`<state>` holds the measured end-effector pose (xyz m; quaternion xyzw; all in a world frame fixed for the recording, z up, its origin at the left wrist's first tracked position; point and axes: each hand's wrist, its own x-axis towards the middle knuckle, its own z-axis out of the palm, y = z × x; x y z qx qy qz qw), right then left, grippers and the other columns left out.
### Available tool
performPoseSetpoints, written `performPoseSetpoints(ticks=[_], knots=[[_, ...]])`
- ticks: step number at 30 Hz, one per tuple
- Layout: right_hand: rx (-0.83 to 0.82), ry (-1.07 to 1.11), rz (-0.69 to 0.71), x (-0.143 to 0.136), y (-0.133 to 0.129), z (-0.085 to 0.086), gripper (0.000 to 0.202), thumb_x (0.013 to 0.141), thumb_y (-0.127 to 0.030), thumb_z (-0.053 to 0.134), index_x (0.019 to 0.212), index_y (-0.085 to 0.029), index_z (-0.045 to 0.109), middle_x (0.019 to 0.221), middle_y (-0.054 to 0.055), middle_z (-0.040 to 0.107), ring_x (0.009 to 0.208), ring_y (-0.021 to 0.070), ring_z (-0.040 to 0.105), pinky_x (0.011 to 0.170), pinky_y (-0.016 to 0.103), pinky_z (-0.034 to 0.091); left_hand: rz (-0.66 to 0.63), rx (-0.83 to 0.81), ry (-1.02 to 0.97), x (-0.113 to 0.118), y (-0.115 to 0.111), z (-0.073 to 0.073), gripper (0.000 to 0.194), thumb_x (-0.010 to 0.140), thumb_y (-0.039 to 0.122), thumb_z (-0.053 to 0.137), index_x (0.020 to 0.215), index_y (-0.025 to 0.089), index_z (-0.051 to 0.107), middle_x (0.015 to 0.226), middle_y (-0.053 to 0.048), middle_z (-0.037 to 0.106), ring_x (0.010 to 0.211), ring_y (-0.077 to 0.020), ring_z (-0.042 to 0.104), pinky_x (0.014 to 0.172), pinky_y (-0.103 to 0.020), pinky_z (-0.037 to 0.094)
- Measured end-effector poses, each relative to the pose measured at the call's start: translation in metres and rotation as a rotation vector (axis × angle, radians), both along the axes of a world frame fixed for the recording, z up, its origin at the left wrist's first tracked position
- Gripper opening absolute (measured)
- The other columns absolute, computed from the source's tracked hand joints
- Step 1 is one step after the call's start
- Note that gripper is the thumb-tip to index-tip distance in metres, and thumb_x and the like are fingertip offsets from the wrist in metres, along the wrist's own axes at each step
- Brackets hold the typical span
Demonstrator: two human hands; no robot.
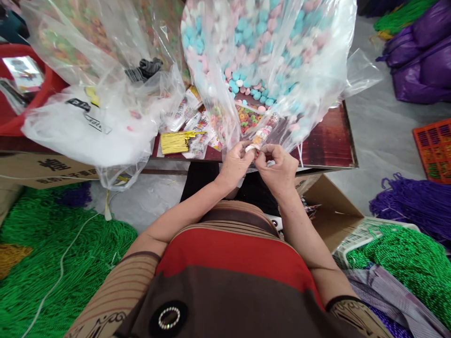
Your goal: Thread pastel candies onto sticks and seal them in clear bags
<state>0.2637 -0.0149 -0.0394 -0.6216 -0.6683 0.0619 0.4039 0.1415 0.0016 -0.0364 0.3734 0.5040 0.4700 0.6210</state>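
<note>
A slim printed candy packet [262, 134] lies slanted at the table's front edge, its near end between my hands. My left hand [237, 164] is closed on that end, thumb and fingers pinched together. From the other side, my right hand [278, 168] pinches the same end; a small red bit shows between the fingertips. Just beyond is a packet of coloured rings [249, 118]. Left of my hands, a bundle of gold twist ties [175, 142] rests beside several small printed packets [198, 129]. A big clear bag of blue, pink and white candies [259, 37] lies open behind.
At the left stand a white plastic bag [88, 126] and a red basin [52, 75]. Green cords [66, 253] cover the left floor. Right of me are an open cardboard box [334, 211], a crate of green cord [408, 258], purple cords [416, 206] and an orange crate [435, 150].
</note>
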Motion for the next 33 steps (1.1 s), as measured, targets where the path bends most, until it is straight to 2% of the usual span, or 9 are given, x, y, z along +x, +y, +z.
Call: performPoseSetpoints(ticks=[4, 7, 10, 12, 16, 22, 25, 28, 33], knots=[[0.046, -0.060, 0.016, 0.001, 0.001, -0.008, 0.008, 0.081, -0.023, 0.055, 0.074, -0.025, 0.060, 0.066, 0.001, 0.066, 0.061, 0.0162, 0.063, 0.064, 0.029, 0.051, 0.020, -0.003, -0.092, 0.000, 0.002, -0.003, 0.016, 0.086, 0.015, 0.066, 0.102, 0.019, 0.065, 0.071, 0.005, 0.067, 0.064, -0.0063, 0.060, 0.066, -0.017, 0.047], [0.005, 0.003, 0.060, 0.006, -0.001, -0.009, 0.007, 0.081, -0.023, 0.055, 0.076, -0.024, 0.060, 0.067, 0.001, 0.066, 0.062, 0.0162, 0.063, 0.067, 0.030, 0.053, -0.068, -0.164, -0.255, -0.003, 0.001, 0.010, 0.003, 0.090, 0.018, 0.059, 0.088, 0.019, 0.061, 0.048, 0.011, 0.045, 0.039, -0.0035, 0.037, 0.045, -0.014, 0.031], [-0.073, 0.165, 0.072, 0.012, -0.004, -0.008, 0.007, 0.083, -0.026, 0.055, 0.080, -0.024, 0.061, 0.070, -0.001, 0.067, 0.059, 0.0142, 0.060, 0.064, 0.029, 0.052, -0.248, -0.345, -0.437, -0.008, 0.001, 0.024, 0.031, 0.097, 0.026, 0.041, 0.069, 0.019, 0.053, 0.040, 0.010, 0.029, 0.030, -0.0038, 0.020, 0.036, -0.017, 0.016], [-0.096, 0.236, 0.055, 0.014, -0.006, -0.006, 0.007, 0.083, -0.029, 0.056, 0.082, -0.024, 0.061, 0.070, -0.002, 0.067, 0.058, 0.0135, 0.058, 0.062, 0.028, 0.051, -0.326, -0.414, -0.523, -0.011, 0.001, 0.028, 0.040, 0.100, 0.025, 0.034, 0.063, 0.018, 0.048, 0.040, 0.008, 0.029, 0.029, -0.0040, 0.021, 0.034, -0.017, 0.018], [-0.068, 0.260, 0.063, 0.013, -0.007, -0.003, 0.008, 0.084, -0.029, 0.056, 0.083, -0.024, 0.062, 0.071, -0.002, 0.067, 0.058, 0.0133, 0.058, 0.062, 0.029, 0.051, -0.401, -0.433, -0.574, -0.013, 0.000, 0.027, 0.034, 0.103, 0.024, 0.041, 0.071, 0.018, 0.050, 0.043, 0.010, 0.035, 0.029, -0.0028, 0.023, 0.035, -0.015, 0.019], [0.092, 0.020, 0.105, 0.016, -0.004, -0.008, 0.009, 0.083, -0.021, 0.054, 0.078, -0.024, 0.060, 0.070, -0.001, 0.070, 0.062, 0.0143, 0.065, 0.064, 0.027, 0.053, -0.262, -0.246, -0.384, -0.006, -0.006, 0.019, 0.015, 0.098, 0.021, 0.055, 0.083, 0.020, 0.050, 0.043, 0.014, 0.037, 0.030, -0.0030, 0.023, 0.036, -0.016, 0.017], [0.169, -0.057, 0.130, 0.019, -0.004, -0.017, 0.008, 0.083, -0.019, 0.057, 0.078, -0.024, 0.061, 0.070, 0.000, 0.071, 0.066, 0.0151, 0.069, 0.067, 0.026, 0.055, -0.133, -0.064, -0.172, -0.001, -0.004, 0.008, 0.005, 0.091, 0.015, 0.061, 0.093, 0.019, 0.058, 0.054, 0.011, 0.052, 0.042, -0.0033, 0.041, 0.047, -0.015, 0.034], [0.131, 0.032, 0.158, 0.019, -0.006, -0.022, 0.007, 0.087, -0.020, 0.057, 0.086, -0.024, 0.062, 0.077, 0.001, 0.073, 0.068, 0.0153, 0.071, 0.068, 0.027, 0.057, -0.062, 0.068, 0.045, 0.001, 0.000, -0.007, 0.010, 0.087, 0.014, 0.065, 0.096, 0.018, 0.063, 0.074, 0.005, 0.068, 0.067, -0.0076, 0.062, 0.068, -0.019, 0.048], [0.056, 0.205, 0.131, 0.013, -0.009, -0.007, 0.014, 0.094, -0.026, 0.056, 0.106, -0.024, 0.063, 0.095, 0.004, 0.076, 0.078, 0.0156, 0.074, 0.074, 0.030, 0.061, -0.044, 0.112, 0.141, -0.002, 0.002, -0.016, 0.014, 0.090, 0.020, 0.062, 0.104, 0.021, 0.063, 0.079, 0.003, 0.071, 0.074, -0.0110, 0.066, 0.073, -0.023, 0.051]])
